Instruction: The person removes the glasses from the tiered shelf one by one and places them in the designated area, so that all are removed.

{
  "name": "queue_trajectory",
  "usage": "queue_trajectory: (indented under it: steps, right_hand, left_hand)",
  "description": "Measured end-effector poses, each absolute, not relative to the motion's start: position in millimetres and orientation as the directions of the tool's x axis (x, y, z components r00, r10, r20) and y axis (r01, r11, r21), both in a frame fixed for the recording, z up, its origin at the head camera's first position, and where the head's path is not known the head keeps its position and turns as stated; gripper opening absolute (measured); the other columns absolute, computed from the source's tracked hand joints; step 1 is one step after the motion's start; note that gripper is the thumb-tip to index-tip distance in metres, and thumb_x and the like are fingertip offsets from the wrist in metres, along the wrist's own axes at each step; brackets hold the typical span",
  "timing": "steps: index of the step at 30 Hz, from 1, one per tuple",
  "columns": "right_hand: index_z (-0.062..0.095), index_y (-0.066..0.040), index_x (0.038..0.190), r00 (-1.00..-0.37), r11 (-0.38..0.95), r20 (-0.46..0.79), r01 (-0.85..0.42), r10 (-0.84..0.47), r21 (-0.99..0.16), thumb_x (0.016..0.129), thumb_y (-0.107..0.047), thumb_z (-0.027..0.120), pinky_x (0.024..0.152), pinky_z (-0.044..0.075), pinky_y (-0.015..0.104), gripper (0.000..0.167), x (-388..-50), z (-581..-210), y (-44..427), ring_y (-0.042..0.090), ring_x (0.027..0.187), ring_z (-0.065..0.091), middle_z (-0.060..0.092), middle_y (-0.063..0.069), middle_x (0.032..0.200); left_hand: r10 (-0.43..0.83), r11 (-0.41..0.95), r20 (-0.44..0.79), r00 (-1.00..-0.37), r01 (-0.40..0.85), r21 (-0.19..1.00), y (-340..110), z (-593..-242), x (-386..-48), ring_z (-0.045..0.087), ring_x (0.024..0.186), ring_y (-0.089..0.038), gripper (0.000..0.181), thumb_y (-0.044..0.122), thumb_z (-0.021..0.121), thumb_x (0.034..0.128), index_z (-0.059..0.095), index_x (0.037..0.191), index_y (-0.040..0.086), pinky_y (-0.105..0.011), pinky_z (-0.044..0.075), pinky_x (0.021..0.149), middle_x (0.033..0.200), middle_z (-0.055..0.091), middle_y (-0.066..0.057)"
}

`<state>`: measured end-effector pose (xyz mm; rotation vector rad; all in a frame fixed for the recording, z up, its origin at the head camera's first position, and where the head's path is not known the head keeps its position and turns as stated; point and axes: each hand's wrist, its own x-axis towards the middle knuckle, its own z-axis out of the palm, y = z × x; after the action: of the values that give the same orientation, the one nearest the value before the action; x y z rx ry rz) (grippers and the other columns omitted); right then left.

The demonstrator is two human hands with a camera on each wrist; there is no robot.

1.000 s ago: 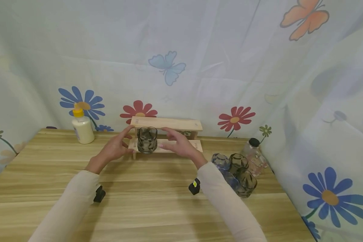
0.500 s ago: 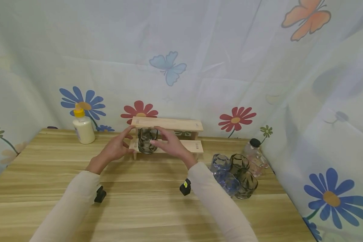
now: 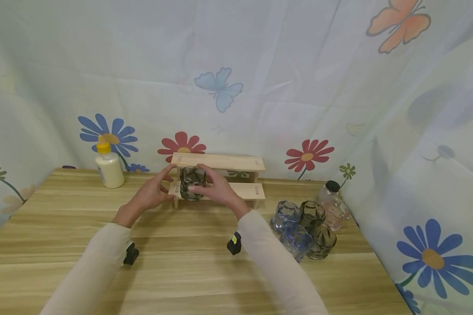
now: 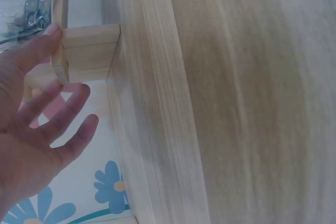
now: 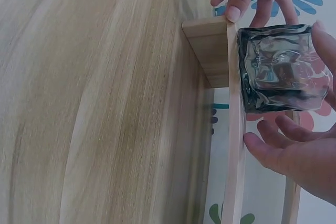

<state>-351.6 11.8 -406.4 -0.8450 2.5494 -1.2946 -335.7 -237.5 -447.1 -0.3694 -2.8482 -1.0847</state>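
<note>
A grey-tinted drinking glass (image 3: 187, 179) stands upright at the left end of the lower board of a small two-tier wooden rack (image 3: 244, 191). My left hand (image 3: 151, 195) is at the rack's left end; its thumb touches the lower board's end and the other fingers are spread loosely, as the left wrist view shows. My right hand (image 3: 217, 191) reaches around the glass from the right, the index finger at the rim and the thumb in front. In the right wrist view, a gap shows between the lower fingers (image 5: 265, 153) and the glass.
On the right stand several blue glasses (image 3: 297, 238) and grey glasses (image 3: 322, 240), close together. Behind them are a pinkish clear glass (image 3: 335, 214) and a black-capped bottle (image 3: 332, 186). A cream bottle with a yellow top (image 3: 112, 170) stands back left. Printed cloth surrounds the table.
My right hand has moved left, from beside the glass until its thumb overlaps the glass's front in the head view. My left hand and the glass have stayed in place.
</note>
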Motion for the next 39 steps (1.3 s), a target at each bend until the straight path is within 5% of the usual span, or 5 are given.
queue_trajectory:
  steps: [39]
  right_hand:
    - [0.027,-0.028,0.158,-0.85,0.523,0.09,-0.399,-0.519,-0.754,0.08,-0.027,0.086,0.113,0.04,0.047,0.098,-355,-409,-12,0.028,0.146,0.039,0.035,0.002,0.162]
  left_hand:
    - [0.202,0.721,0.165,-0.965,0.26,0.642,-236,-446,-334,0.07,0.097,-0.04,0.104,0.013,0.082,0.0814,0.016,0.16,0.023,-0.053,0.057,0.081,0.136,0.057,-0.028]
